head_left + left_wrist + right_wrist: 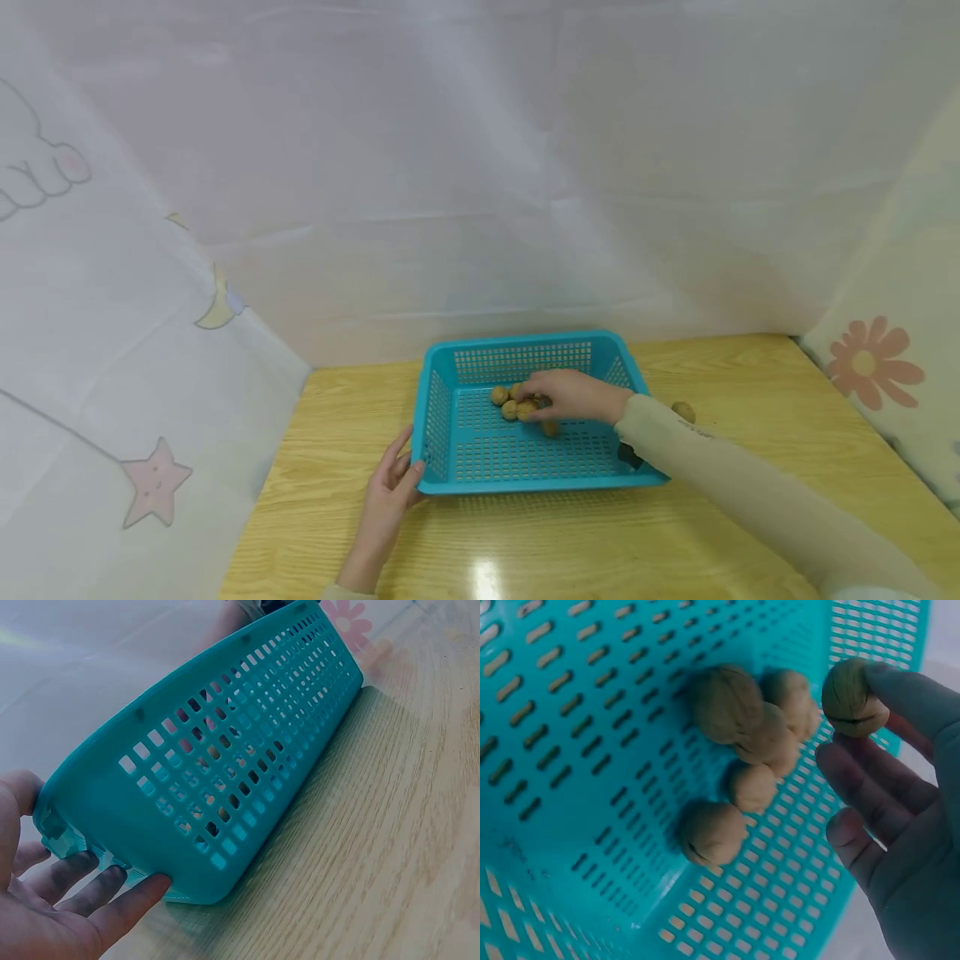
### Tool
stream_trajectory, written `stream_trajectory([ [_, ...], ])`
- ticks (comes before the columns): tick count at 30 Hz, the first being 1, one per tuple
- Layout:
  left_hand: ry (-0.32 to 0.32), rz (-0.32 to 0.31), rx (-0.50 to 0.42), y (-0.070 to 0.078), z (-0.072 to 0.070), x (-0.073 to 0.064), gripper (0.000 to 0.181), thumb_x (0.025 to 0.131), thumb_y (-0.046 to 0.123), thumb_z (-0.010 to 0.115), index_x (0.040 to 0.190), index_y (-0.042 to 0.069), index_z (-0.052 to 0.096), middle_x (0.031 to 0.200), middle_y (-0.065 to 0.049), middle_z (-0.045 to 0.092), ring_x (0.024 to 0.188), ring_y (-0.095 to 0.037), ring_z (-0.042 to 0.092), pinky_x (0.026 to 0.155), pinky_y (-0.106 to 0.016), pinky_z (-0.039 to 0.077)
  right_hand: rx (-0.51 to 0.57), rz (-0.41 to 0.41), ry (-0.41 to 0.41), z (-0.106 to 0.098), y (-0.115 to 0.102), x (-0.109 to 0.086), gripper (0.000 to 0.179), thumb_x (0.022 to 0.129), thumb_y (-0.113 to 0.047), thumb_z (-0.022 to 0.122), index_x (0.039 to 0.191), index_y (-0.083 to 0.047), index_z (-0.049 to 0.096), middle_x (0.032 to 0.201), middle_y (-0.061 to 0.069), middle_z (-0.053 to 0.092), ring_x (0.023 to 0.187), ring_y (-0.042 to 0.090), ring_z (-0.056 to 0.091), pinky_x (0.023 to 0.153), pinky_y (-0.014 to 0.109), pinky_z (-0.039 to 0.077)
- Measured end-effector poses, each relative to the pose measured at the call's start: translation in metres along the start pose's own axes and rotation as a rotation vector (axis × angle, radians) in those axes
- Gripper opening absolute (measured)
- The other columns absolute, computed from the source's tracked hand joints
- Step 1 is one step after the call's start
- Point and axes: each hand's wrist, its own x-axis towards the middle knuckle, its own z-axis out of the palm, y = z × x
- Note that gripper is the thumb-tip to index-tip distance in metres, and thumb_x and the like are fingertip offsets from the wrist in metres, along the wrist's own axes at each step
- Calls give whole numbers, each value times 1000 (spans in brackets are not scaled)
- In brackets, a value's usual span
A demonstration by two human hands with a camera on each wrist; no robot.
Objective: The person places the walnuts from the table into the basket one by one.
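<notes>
A turquoise plastic basket (540, 485) with slotted walls rests on the wooden table. The left hand (390, 487) grips its near left corner; in the left wrist view the thumb lies at the rim and the fingers (124, 907) touch the outer wall. Inside the basket, the right hand (573, 396) reaches over several walnuts (499, 396). From the right wrist view, thumb and fingers pinch one walnut (847, 697) above the others, while a cluster of brown walnuts (727, 705) lies on the basket's floor.
A single walnut (683, 411) sits on the table (337, 425) outside the basket, to its right, beyond the right forearm. Pale printed cloth (480, 183) hangs behind the table's back edge and at both sides.
</notes>
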Motion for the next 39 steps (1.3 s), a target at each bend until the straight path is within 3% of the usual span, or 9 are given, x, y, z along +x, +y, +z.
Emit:
stream_trajectory([
  [5,0,-5,-1,-1,1,0,63,108,17,57,164,13,30,153,-31,47,126,-49,60,93,-47,61,-32,-21,-64,13,2,8,28,98,-24,76,125,-16,74,118,-4,73,106,15,68,89,37,59],
  [13,5,-11,-16,-2,1,0,62,108,16,57,164,14,31,153,-29,48,125,-49,61,93,-52,60,-116,-36,-125,21,1,18,24,95,-23,80,118,-21,75,110,-9,71,99,12,65,85,38,58],
  [17,4,-11,-11,-2,2,0,61,108,16,57,164,15,31,153,-28,49,125,-47,62,92,-50,61,-110,-8,-131,22,3,18,30,94,-24,80,123,-19,74,116,-6,73,106,15,67,89,39,58],
  [23,-9,-4,-3,-1,0,1,63,109,17,56,165,12,29,153,-30,48,125,-48,61,92,-47,61,-13,13,-75,5,5,12,25,100,-13,72,125,-14,73,121,3,73,109,23,69,90,41,58],
  [27,-12,-1,0,-1,0,2,64,109,17,56,165,11,27,154,-31,46,126,-49,60,92,-46,61,-23,1,-27,-13,7,3,26,99,-13,73,125,-12,72,122,6,72,103,23,68,84,38,58],
  [33,-3,-3,-1,-1,0,1,64,108,17,57,165,10,27,155,-31,45,128,-49,59,92,-44,61,-67,-18,78,-38,8,-22,23,99,-18,72,122,-15,74,119,2,73,90,11,66,79,34,58],
  [39,-5,-4,1,-1,0,1,64,108,17,57,165,11,28,155,-31,45,127,-49,59,92,-43,61,-39,-6,149,-52,21,-51,22,99,-14,72,121,-13,73,119,1,73,98,19,68,82,36,59],
])
